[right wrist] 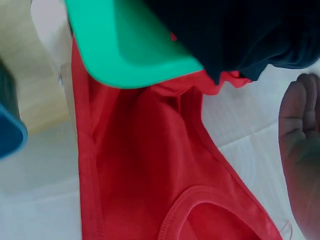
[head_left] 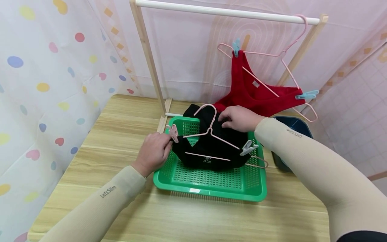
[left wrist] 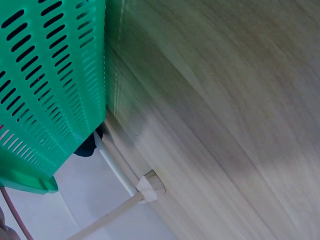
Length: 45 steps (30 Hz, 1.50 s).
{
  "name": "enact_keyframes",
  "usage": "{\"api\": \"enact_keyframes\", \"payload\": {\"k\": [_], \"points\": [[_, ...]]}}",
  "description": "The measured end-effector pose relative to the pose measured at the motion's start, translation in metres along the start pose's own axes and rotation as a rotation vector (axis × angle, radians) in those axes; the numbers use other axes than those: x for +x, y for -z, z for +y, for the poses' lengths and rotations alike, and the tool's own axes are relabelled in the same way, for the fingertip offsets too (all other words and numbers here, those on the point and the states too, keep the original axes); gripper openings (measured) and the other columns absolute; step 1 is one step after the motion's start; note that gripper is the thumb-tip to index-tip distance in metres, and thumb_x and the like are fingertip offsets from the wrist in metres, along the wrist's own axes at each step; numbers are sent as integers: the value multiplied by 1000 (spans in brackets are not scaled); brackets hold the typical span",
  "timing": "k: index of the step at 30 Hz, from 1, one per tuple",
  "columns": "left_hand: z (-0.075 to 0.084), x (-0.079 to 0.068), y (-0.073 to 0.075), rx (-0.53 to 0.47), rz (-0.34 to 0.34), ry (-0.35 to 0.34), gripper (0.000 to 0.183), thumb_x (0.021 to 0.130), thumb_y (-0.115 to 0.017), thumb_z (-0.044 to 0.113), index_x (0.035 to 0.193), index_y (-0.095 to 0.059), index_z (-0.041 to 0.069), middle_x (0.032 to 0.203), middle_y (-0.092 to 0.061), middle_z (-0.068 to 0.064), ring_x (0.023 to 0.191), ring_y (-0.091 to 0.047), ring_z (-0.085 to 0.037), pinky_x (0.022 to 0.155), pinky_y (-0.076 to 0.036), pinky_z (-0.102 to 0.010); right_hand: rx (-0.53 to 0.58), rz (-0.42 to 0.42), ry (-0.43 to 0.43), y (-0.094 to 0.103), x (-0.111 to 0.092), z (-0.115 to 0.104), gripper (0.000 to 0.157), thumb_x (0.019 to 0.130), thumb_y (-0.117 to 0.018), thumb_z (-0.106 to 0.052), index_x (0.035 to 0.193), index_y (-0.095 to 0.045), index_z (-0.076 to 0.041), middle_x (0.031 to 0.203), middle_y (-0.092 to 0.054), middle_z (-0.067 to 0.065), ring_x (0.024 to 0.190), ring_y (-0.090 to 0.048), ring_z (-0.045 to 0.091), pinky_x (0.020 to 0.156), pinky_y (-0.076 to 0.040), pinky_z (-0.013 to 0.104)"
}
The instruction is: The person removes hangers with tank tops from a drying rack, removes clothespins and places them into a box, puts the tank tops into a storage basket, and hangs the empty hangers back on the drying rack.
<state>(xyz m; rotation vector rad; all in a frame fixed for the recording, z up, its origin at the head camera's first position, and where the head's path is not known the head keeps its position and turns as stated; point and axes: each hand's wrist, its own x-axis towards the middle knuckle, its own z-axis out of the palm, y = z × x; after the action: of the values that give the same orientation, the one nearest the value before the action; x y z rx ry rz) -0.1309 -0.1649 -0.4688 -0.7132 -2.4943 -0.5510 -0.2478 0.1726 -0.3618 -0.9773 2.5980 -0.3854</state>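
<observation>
A black tank top (head_left: 208,156) lies on a pink hanger (head_left: 210,130) over the green basket (head_left: 210,193). A pink clip (head_left: 173,133) sits at its left strap and a grey clip (head_left: 248,148) at its right. My left hand (head_left: 153,150) grips the hanger's left end beside the pink clip, its fingertips partly hidden. My right hand (head_left: 240,118) hovers by the hanger's hook over the black cloth, fingers loosely bent and holding nothing. In the right wrist view, the right hand (right wrist: 302,150) shows at the edge, beside a red tank top (right wrist: 145,140).
The red tank top hangs by blue clips (head_left: 306,95) on another pink hanger, hooked on the rack's white bar (head_left: 226,12). A dark blue bin (head_left: 294,126) stands right of the basket, partly behind my right sleeve. The wooden table (head_left: 121,134) meets a patterned curtain.
</observation>
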Motion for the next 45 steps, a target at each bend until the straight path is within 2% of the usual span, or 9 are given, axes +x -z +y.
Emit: {"api": "enact_keyframes", "payload": {"k": [3, 6, 9, 12, 17, 22, 27, 34, 45], "points": [[-1, -1, 0, 0, 5, -4, 17, 101, -56, 16, 86, -58, 10, 67, -55, -3, 63, -51, -26, 60, -38, -40, -11, -44, -53, -2, 8, 2, 62, 97, -77, -22, 155, -53, -16, 152, -56, 15, 140, -52, 32, 120, -41, 51], [-1, -1, -1, 0, 10, -9, 17, 101, -56, 16, 86, -59, 10, 68, -56, -3, 63, -51, -26, 60, -38, -41, -27, -121, -87, -6, 13, 3, 88, 96, -79, -26, 167, -29, -22, 165, -40, 18, 153, -39, 34, 124, -37, 51], [-1, -1, -1, 3, 14, -13, 17, 101, -56, 17, 85, -58, 10, 69, -56, -4, 63, -52, -26, 61, -39, -41, -26, -175, -110, -10, 18, 5, 98, 95, -81, -28, 170, -17, -30, 170, -32, 17, 157, -32, 34, 124, -36, 51], [-1, -1, 0, 4, 14, -11, 18, 101, -55, 17, 85, -58, 10, 69, -56, -4, 63, -52, -26, 61, -39, -42, -30, -195, -107, -13, 23, 7, 101, 94, -81, -27, 170, -15, -33, 170, -31, 16, 155, -35, 34, 123, -38, 51], [-1, -1, 0, 4, 11, -12, 18, 102, -55, 17, 85, -58, 10, 69, -56, -4, 64, -52, -26, 61, -39, -41, -51, -192, -47, -14, 30, 6, 99, 94, -81, -22, 170, -18, -31, 166, -35, 17, 151, -41, 32, 120, -41, 49], [-1, -1, 0, 6, 22, -23, 17, 100, -57, 16, 85, -58, 9, 69, -56, -4, 64, -52, -26, 61, -39, -40, -95, -193, 1, -16, 36, 4, 87, 95, -80, -18, 166, -32, -27, 164, -41, 18, 152, -41, 32, 123, -38, 48], [-1, -2, -1, 8, 28, -24, 16, 99, -58, 15, 84, -57, 8, 68, -56, -4, 63, -52, -27, 61, -38, -40, -95, -197, -3, -16, 40, 6, 78, 96, -77, -15, 164, -39, -25, 159, -51, 17, 148, -48, 31, 123, -38, 47], [-1, -1, 0, 4, 11, -11, 16, 100, -56, 15, 85, -58, 9, 69, -57, -4, 64, -51, -26, 61, -40, -42, -96, -151, -6, -16, 42, 9, 65, 98, -74, -16, 158, -49, -23, 145, -65, 14, 127, -62, 29, 115, -46, 47], [0, -1, -1, 11, 12, -16, 15, 99, -56, 15, 85, -58, 9, 70, -57, -5, 63, -50, -26, 61, -39, -41, -70, -36, 28, -19, 45, 12, 47, 97, -74, -10, 144, -66, -16, 127, -76, 8, 104, -68, 25, 99, -54, 41]]}}
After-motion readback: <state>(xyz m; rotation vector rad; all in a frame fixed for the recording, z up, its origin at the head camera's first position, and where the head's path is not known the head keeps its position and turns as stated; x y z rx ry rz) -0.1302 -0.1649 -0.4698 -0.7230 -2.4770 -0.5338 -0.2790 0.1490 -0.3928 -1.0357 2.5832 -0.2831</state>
